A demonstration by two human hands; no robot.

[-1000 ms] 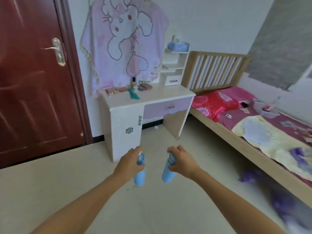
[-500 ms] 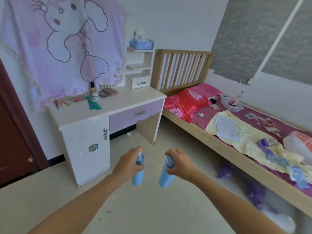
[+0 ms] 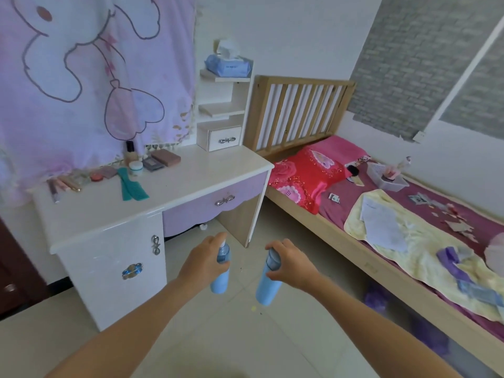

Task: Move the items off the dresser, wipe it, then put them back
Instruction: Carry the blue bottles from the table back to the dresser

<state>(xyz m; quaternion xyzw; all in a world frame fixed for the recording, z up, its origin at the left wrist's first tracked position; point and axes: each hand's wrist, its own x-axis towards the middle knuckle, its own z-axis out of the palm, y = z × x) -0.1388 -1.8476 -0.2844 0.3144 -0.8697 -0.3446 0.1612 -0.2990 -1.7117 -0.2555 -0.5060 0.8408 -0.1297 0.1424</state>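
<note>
— Closer now: bench (image 3: 191, 184) looms larger, door nearly out of view.
— Hands?
— Left hand (image 3: 203, 261) wraps one blue bottle (image 3: 221, 271); right hand (image 3: 290, 264) grips another bottle (image 3: 267, 282), both above the floor.

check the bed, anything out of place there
Yes. The bed is cluttered: loose papers on a yellow blanket, torn scraps on the sheet, and a small tray of bits near the pillow.
</note>
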